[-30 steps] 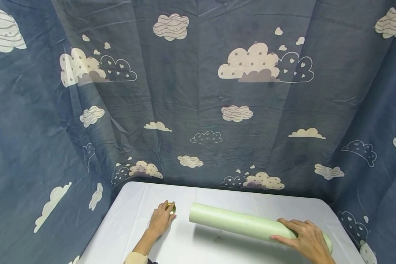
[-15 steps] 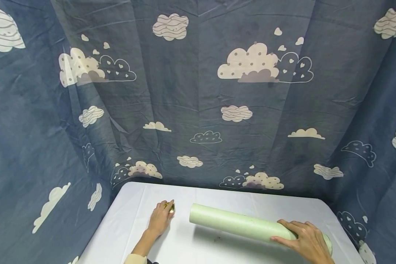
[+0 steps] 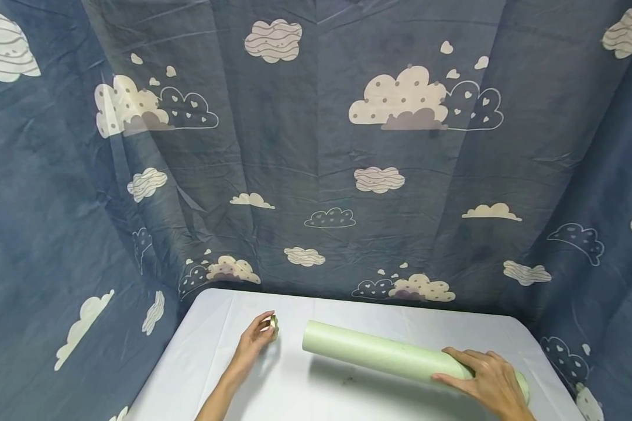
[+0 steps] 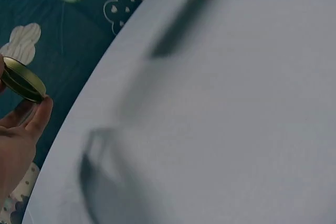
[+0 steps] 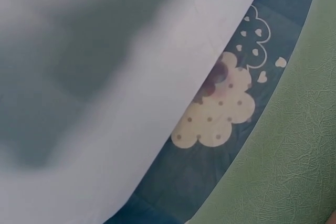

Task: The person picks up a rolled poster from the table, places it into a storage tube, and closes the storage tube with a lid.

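Raised above the white table, my left hand [image 3: 253,342] pinches a small round gold lid [image 3: 274,328] between thumb and fingers. In the left wrist view the lid [image 4: 23,80] is tilted and shows its hollow inner side, with the fingers at its rim. My right hand [image 3: 487,377] grips a long pale green tube [image 3: 374,351] near its right end, thumb in front and fingers over the top. The tube's left end points toward the lid, with a gap between them. That end looks open in the left wrist view. The right wrist view shows the tube's textured surface [image 5: 273,166].
A white-covered table [image 3: 253,397] lies under both hands, and the tube's shadow falls on it. Blue curtains [image 3: 316,146] with cloud prints hang behind the table and at both sides. A small dark mark [image 3: 349,380] shows on the cloth below the tube.
My left hand has lifted the gold lid off the table and turned it on edge, its face toward the tube. The right hand and tube have barely moved.
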Demonstrator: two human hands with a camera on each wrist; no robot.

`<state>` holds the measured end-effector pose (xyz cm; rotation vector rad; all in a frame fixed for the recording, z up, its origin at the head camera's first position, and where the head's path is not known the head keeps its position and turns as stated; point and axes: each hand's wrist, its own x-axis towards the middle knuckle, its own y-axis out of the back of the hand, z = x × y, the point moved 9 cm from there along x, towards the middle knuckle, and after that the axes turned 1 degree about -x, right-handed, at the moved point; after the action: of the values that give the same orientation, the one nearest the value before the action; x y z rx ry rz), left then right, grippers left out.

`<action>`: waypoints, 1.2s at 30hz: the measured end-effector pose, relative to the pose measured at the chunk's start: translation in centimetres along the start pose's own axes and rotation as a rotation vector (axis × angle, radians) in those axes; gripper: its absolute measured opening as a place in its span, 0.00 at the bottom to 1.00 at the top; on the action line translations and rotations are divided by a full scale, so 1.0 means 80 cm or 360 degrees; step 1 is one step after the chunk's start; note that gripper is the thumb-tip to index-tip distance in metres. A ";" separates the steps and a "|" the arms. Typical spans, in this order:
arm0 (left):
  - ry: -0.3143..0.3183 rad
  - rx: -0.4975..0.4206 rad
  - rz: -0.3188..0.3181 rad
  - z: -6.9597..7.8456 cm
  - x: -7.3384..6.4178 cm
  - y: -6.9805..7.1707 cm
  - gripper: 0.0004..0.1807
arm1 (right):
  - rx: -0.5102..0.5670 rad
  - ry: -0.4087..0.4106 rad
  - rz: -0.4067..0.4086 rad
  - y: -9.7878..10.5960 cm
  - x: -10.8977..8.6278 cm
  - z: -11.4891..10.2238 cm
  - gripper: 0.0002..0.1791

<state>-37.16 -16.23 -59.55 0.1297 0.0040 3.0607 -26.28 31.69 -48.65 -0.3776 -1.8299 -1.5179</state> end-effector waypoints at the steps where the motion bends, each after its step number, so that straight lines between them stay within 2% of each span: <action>1: 0.0013 -0.0069 -0.0023 0.002 -0.002 -0.003 0.26 | 0.0004 0.0006 -0.0002 -0.001 0.001 -0.002 0.38; 5: 0.0036 -0.0236 -0.0118 0.011 -0.010 -0.019 0.28 | 0.0003 0.0003 -0.0023 -0.005 0.005 -0.007 0.39; 10: 0.0012 -0.0265 -0.0194 0.018 -0.017 -0.034 0.29 | -0.0011 0.0012 -0.0035 -0.009 0.008 -0.012 0.38; 13: -0.0003 -0.0257 -0.0238 0.020 -0.020 -0.040 0.29 | -0.0004 0.0013 -0.0049 -0.012 0.009 -0.014 0.38; 22: 0.0042 -0.0142 -0.0407 0.025 -0.025 -0.057 0.29 | 0.0030 0.0023 -0.0045 -0.016 0.010 -0.022 0.38; 36: 0.0014 -0.0052 -0.0590 0.035 -0.030 -0.064 0.29 | 0.0074 0.0042 -0.0042 -0.006 0.016 -0.024 0.36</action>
<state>-34.16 -11.32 -57.01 0.1005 -0.0192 2.6898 -26.81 29.51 -48.04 -0.3109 -1.8525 -1.4883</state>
